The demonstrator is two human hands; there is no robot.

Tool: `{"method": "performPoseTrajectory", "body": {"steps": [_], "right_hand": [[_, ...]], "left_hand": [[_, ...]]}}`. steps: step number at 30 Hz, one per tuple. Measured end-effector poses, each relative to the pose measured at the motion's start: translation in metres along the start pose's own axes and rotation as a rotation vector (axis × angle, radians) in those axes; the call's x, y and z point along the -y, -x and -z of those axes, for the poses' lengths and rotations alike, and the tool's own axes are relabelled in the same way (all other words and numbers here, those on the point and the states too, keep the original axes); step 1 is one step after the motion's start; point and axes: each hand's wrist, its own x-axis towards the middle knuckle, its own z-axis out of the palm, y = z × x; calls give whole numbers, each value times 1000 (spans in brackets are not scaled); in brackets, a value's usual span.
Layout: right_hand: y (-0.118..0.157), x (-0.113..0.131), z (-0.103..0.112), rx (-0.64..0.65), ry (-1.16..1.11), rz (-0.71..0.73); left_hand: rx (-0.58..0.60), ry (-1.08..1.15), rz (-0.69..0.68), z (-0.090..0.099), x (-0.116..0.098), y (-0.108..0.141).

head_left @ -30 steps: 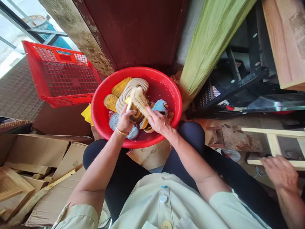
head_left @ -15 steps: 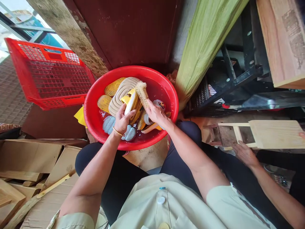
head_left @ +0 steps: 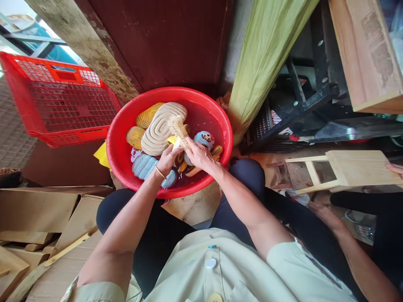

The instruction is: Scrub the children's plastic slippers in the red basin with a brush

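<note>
My left hand (head_left: 170, 159) grips a yellow and white slipper (head_left: 176, 142) over the red basin (head_left: 111, 167). In my right hand (head_left: 200, 154) is a scrub brush (head_left: 178, 128) with pale bristles, held against the slipper and covering much of it. Around them in the water lie a large beige slipper (head_left: 157, 134), sole up, yellow slippers (head_left: 136, 137) at the left and a light blue slipper (head_left: 146, 167) nearer me. A grey-blue slipper with a cartoon face (head_left: 204, 139) sits beyond my right hand.
A red plastic crate (head_left: 72, 105) stands left of the basin, above cardboard (head_left: 40, 209). A green cloth (head_left: 267, 63) hangs at the right by a black metal frame (head_left: 299, 100). Another person's hand (head_left: 324, 214) is near a small wooden stool (head_left: 357, 167).
The slipper and brush have shifted, with the brush now lower and lying across the slipper. At the right, the other person's hand has moved off the wooden stool's legs.
</note>
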Motion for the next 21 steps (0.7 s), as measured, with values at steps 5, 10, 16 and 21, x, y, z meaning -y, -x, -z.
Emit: {"method": "performPoseTrajectory", "body": {"steps": [5,10,16,21], "right_hand": [[7,7,17,-190,-40,-55],[22,25,29,-87,-46,-47],[-1,20,36,33,131,-109],[0,17,34,-4,136,-96]], "left_hand": [[-81,41,-25,-5,-12,10],[-118,188,-126,-6,-26,13],[6,251,-41,-2,-31,25],[3,305,-104,-1,-41,29]]}}
